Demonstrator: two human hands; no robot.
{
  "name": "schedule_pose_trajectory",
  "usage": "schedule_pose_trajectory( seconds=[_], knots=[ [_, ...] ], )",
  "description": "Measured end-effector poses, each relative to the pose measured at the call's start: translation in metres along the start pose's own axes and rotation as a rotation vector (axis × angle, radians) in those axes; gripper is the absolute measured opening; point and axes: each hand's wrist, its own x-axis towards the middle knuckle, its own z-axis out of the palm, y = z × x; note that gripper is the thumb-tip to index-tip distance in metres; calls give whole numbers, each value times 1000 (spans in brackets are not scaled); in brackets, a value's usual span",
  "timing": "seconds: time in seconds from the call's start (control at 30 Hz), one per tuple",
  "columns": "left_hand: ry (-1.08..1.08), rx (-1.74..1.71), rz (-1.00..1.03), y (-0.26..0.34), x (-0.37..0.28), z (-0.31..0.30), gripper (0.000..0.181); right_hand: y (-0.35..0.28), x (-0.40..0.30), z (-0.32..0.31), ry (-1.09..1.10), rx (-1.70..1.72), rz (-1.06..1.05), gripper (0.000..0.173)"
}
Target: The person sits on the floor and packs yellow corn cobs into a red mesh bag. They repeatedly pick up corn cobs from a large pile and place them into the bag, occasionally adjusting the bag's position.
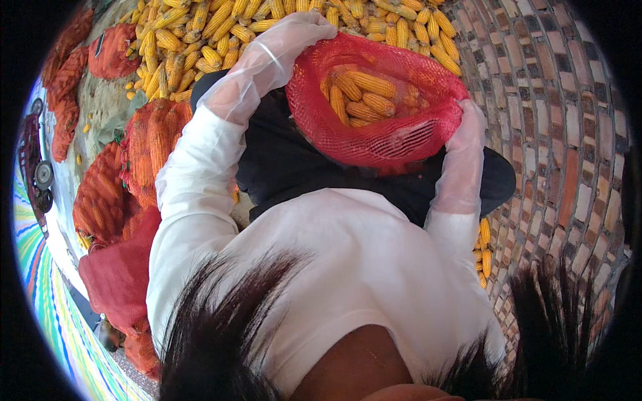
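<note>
Between my knees a red mesh sack (386,148) gapes upward with its mouth spread wide. Inside lie several yellow corn cobs (371,84). My left hand (308,30), in a clear plastic glove, grips the far left part of the rim. On the right side, my right hand (469,118), gloved the same way, holds the rim; its fingertips are partly hidden by the mesh. The sack's lower part is out of sight. Just beyond the sack and my left hand spreads a large heap of corn cobs (200,40).
Filled orange-red mesh sacks (155,145) stand at my left, with another sack (114,52) farther off. A brick wall (546,125) rises on the right. A few loose cobs (484,250) lie by my right hip. At the far left is a wheeled vehicle (37,160).
</note>
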Motion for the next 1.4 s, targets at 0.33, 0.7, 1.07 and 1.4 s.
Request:
schedule_pose_trajectory(
  seconds=[0.33, 0.7, 1.07, 1.4],
  knots=[
    [82, -81, -304, -94, 15, 19, 14, 64, 101, -58, 32, -287, 30, 31],
    [205, -297, -185, -67, 10, 9, 14, 51, 90, -47, -98, -592, -75, 36],
    [83, 136, 125, -125, 60, -61, 21, 68, 43, -24, -142, -999, -208, 16],
    [89, -160, -274, -103, 91, -33, 15, 110, 64, -6, 50, -1122, -209, 16]
  ],
)
